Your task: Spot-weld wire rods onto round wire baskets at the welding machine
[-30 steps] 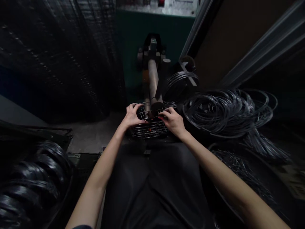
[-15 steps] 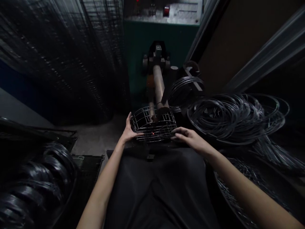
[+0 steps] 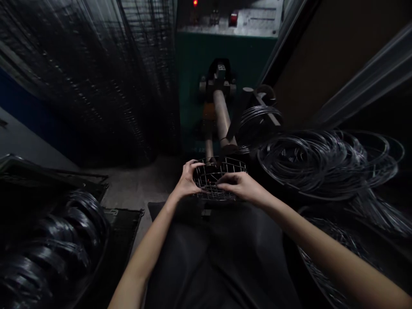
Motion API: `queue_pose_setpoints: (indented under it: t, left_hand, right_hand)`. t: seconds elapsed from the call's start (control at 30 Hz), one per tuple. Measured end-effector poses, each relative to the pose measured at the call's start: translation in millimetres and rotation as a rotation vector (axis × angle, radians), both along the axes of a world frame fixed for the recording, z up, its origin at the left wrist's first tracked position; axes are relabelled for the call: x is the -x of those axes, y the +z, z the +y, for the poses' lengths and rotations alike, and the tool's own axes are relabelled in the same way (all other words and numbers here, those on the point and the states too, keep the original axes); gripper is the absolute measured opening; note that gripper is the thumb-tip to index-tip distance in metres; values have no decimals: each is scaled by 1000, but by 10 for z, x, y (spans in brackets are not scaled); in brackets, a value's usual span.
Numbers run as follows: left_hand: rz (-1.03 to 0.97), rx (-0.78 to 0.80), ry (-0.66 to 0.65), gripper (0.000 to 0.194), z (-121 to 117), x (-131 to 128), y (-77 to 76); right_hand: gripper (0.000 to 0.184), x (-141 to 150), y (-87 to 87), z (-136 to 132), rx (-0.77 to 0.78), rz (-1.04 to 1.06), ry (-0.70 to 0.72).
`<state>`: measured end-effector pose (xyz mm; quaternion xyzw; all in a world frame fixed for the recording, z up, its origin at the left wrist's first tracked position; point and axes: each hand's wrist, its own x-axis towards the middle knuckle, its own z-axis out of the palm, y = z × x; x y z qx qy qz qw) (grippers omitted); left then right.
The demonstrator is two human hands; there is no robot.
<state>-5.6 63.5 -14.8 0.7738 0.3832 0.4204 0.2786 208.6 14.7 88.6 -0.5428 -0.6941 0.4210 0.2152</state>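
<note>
Below the thick cylindrical arm of a green machine, a wire basket sits just beyond the dark cloth over the person's lap. Left hand grips the basket's left side, fingers over the far part and thumb along the near part, spread apart with the wirework between. Right hand is over the basket's right front, thumb and fingertips drawn close together; cannot tell whether they pinch a wire. Thin lower rod reaches down to the basket's far side; small red glow within the mesh. Right of the basket: a large heap of looped wire; nearer, short wire pieces in a dark tub. Far left: shiny wire coils lie in a row. Red lamp lit at top.
</note>
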Motion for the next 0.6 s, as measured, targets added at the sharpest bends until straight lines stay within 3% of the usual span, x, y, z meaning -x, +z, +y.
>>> queue_pose_setpoints:
  t: [0.13, 0.2, 0.27, 0.33, 0.4, 0.5, 0.6]
  left_hand:
    - [126, -20, -12, 88, -83, -96, 102]
    - [148, -31, -12, 86, -107, -129, 129]
    - [154, -19, -14, 88, -121, -145, 142]
    - [156, -10, -16, 89, -129, -151, 149]
    - [161, -22, -23, 88, -135, -159, 155]
    - [175, -42, -33, 87, -146, -189, 166]
    - [179, -40, -46, 88, -163, -222, 174]
  right_hand:
    - [14, 33, 32, 90, -182, -235, -49]
    - [14, 11, 70, 35, -236, -242, -18]
    - [19, -40, 108, -49, -116, -133, 47]
    - [30, -100, 123, -104, 98, -19, 103]
    - [32, -145, 97, -101, 194, 2, 90]
    - [18, -153, 6, -51, -69, -188, 44]
    - [21, -108, -59, -68, -365, -517, 151]
